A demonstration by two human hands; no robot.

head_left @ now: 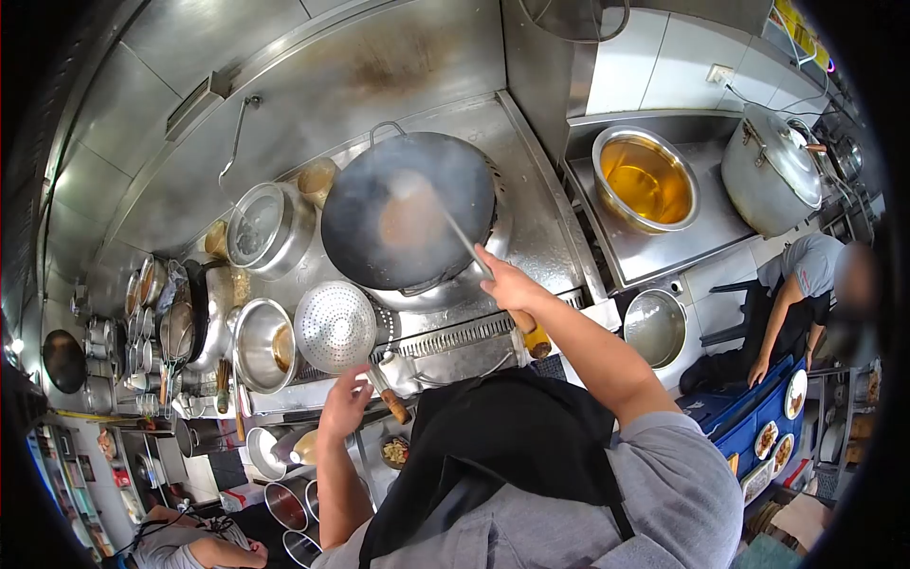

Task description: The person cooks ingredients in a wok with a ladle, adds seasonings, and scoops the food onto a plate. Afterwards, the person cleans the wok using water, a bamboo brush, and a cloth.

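Note:
My right hand (pixel 509 284) is wrapped around the long metal shaft of a wok ladle (pixel 460 230), above its wooden handle end. The ladle's round head is over the black wok (pixel 351 204), blurred by steam. Reddish-brown liquid or food shows in the wok's bottom, its detail lost in the haze. My left hand (pixel 345 406) hovers by the counter's front edge with fingers loosely bent and apart, holding nothing I can see. Close to it lies a perforated skimmer (pixel 335 327), its wooden handle pointing toward my apron.
Left of the wok are a steel pot (pixel 258 228) and a steel bowl (pixel 254 346). A basin of yellow oil (pixel 646 180) and a large lidded pot (pixel 770 171) stand at right. Co-workers are at lower left and right; plated food (pixel 767 439) sits on a blue surface.

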